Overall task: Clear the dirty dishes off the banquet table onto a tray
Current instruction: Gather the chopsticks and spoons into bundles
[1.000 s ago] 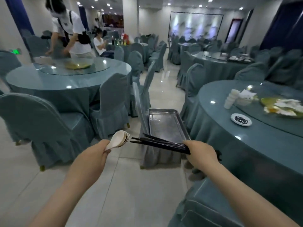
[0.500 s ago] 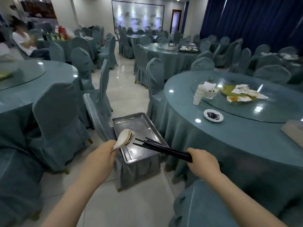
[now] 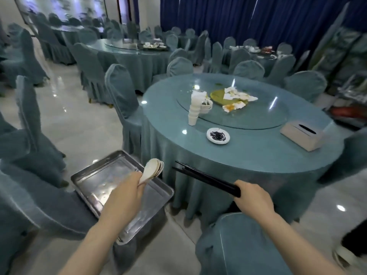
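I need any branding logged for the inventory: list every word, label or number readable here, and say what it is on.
None can be read.
Tissue box: plain faces, no print visible.
Metal tray: no stamp visible.
Small plate: dark residue, no lettering.
Wall picture: too blurred to tell.

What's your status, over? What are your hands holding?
Left hand shut on spoons. Right hand shut on chopsticks. Tray bare, nothing blocking.
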{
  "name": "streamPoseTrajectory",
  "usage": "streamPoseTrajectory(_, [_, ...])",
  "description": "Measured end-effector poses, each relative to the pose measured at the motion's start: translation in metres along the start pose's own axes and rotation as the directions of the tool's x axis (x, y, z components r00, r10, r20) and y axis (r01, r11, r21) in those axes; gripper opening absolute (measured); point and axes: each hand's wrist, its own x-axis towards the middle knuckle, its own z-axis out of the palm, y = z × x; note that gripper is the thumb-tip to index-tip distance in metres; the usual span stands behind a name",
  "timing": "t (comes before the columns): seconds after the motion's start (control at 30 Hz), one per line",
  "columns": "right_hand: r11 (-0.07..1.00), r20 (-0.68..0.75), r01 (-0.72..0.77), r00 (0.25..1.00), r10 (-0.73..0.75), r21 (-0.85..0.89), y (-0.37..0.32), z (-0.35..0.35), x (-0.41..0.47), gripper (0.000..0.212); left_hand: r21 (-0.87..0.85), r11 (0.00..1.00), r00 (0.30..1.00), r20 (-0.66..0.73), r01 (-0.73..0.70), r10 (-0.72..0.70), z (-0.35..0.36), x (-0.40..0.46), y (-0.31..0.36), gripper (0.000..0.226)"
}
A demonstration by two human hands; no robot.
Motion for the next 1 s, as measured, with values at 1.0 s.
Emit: streamPoseTrajectory(1.0, [0.876, 0.068, -0.465, 0.885, 0.46, 0.126, 0.057, 0.024, 0.322, 0.016, -0.19, 0.979, 0.93, 0.342, -0.068, 0.131, 0.182, 0.424, 0.017, 0.011])
